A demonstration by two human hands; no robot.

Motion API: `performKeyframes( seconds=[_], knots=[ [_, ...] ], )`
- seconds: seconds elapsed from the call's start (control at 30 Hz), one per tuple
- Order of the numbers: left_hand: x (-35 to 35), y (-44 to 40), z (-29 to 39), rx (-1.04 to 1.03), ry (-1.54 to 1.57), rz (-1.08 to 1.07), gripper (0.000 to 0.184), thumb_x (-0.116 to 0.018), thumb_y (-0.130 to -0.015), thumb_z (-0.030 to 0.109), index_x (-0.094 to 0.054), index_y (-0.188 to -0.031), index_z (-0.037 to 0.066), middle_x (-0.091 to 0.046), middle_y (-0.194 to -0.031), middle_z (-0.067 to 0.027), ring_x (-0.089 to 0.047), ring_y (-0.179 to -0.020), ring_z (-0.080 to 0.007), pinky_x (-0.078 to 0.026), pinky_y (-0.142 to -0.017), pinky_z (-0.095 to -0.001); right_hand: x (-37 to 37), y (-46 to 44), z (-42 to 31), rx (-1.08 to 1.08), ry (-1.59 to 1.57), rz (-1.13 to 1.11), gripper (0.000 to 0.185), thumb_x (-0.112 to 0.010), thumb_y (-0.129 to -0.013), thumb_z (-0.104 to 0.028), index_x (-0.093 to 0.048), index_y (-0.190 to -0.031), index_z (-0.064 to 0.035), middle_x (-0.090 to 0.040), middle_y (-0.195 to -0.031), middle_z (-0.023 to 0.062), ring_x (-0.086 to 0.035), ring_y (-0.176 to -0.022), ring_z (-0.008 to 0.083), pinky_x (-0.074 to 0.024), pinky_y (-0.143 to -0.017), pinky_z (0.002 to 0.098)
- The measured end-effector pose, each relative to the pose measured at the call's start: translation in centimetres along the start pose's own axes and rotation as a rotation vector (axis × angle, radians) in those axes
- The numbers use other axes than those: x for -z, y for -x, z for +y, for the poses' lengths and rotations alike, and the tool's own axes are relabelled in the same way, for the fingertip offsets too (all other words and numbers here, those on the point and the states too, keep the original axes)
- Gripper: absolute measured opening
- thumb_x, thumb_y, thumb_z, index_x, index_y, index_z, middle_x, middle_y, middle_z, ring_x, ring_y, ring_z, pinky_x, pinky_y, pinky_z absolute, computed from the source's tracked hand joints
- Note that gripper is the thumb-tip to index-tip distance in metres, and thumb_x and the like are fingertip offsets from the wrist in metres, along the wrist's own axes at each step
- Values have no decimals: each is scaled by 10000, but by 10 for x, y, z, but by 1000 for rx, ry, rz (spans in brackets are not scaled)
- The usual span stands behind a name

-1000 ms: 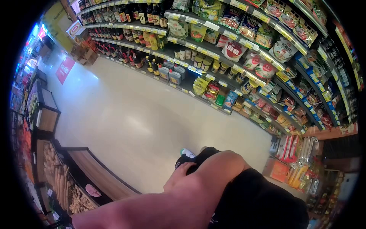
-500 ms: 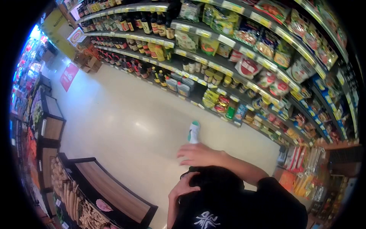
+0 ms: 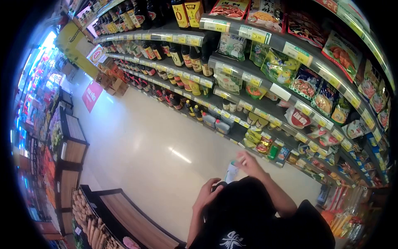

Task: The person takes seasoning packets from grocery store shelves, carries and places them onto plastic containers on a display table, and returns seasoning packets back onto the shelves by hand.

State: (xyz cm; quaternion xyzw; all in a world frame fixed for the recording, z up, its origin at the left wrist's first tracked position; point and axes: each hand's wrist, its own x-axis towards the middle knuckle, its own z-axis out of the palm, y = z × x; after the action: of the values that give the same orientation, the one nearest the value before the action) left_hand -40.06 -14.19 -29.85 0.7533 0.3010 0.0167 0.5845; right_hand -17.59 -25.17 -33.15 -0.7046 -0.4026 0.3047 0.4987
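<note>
My left hand [image 3: 207,194] is in front of my body at the lower middle, its fingers bent around something small and dark [image 3: 219,185] that I cannot make out against the black clothing. My right hand [image 3: 249,165] reaches forward, above the white shoe [image 3: 231,173] on the floor. Its fingers are loosely bent and a little blurred, apart from one another, and nothing shows in them. Black cloth [image 3: 244,203] fills the space between the two forearms. Neither hand touches the shelf goods; the nearest are a green packet [image 3: 273,151] and yellow bags [image 3: 252,137] on the bottom shelf.
A long shelf [image 3: 232,69] of bottled sauces [image 3: 176,56] and seasoning packets [image 3: 265,16] runs along the right. At lower left stands a wood-panelled produce bin [image 3: 137,216] beside root vegetables [image 3: 95,232]. Cardboard boxes [image 3: 116,86] and a red floor sign [image 3: 91,96] lie farther up the aisle.
My right hand has moved forward and right, away from my left hand. My left hand has shifted slightly up and right. The shelves now appear larger and closer.
</note>
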Motion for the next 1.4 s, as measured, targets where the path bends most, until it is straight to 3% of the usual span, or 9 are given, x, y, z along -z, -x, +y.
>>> performKeyframes(
  seconds=[0.23,0.3,0.57,0.63,0.7,0.8,0.9,1.33,1.4],
  knots=[
    [31,-113,45,-160,131,-62,350,-562,-875,216,-517,-1141,-7,-573,-1081,-108,-574,-902,-204,-453,-845,-321,72,-137,-87,120,-149,305,410,-649,-809,-89,-479,-1181,-61,-542,-1046,57,-547,-790,78,-420,-567,211],
    [36,-140,52,-235,179,-6,341,-578,-855,222,-534,-1121,15,-578,-1078,-137,-558,-994,-255,-458,-827,-371,85,-170,-104,192,-201,385,411,-651,-808,-84,-483,-1182,-58,-530,-1085,62,-542,-814,84,-428,-601,212],
    [95,-285,134,-548,162,62,336,-574,-864,159,-498,-1167,37,-541,-1143,-127,-534,-1034,-256,-441,-814,-320,115,-283,-129,259,2,687,500,-651,-814,-137,-437,-1251,-19,-508,-1164,141,-546,-987,204,-486,-751,299],
    [110,-321,164,-679,99,100,336,-518,-904,174,-481,-1194,9,-535,-1133,-132,-548,-991,-209,-459,-804,-294,118,-303,-120,75,176,742,608,-663,-806,-229,-390,-1286,24,-495,-1174,195,-547,-994,244,-488,-765,330],
    [122,-352,193,-679,114,89,355,-516,-911,201,-475,-1202,3,-515,-1162,-147,-531,-1035,-224,-466,-792,-297,124,-322,-115,-114,340,713,753,-699,-770,-311,-321,-1305,59,-569,-1064,189,-609,-729,199,-497,-679,295],
    [129,-403,210,-815,-90,256,471,-500,-913,299,-433,-1240,-34,-443,-1267,-203,-473,-1118,-325,-402,-900,-372,123,-337,-120,-91,356,787,595,-702,-750,-333,-486,-1137,63,-603,-882,201,-600,-771,282,-466,-650,350],
    [135,-423,220,-791,-179,295,530,-489,-905,360,-424,-1244,-42,-429,-1278,-228,-427,-1157,-382,-314,-981,-434,121,-344,-139,-66,342,905,418,-746,-711,-319,-600,-893,28,-587,-696,94,-534,-583,147,-427,-544,289],
    [154,-417,219,-871,-112,242,466,-574,-862,272,-458,-1218,-4,-499,-1184,-200,-446,-1078,-386,-330,-948,-424,117,-344,-145,-90,310,963,323,-748,-724,-234,-626,-897,9,-551,-634,4,-428,-540,74,-364,-496,256],
    [159,-409,223,-863,-50,219,453,-578,-859,257,-459,-1211,-2,-505,-1163,-192,-452,-1070,-377,-330,-949,-415,121,-341,-141,89,-70,953,273,-726,-759,-164,-624,-936,16,-605,-745,6,-491,-615,69,-407,-571,236]
  ],
)
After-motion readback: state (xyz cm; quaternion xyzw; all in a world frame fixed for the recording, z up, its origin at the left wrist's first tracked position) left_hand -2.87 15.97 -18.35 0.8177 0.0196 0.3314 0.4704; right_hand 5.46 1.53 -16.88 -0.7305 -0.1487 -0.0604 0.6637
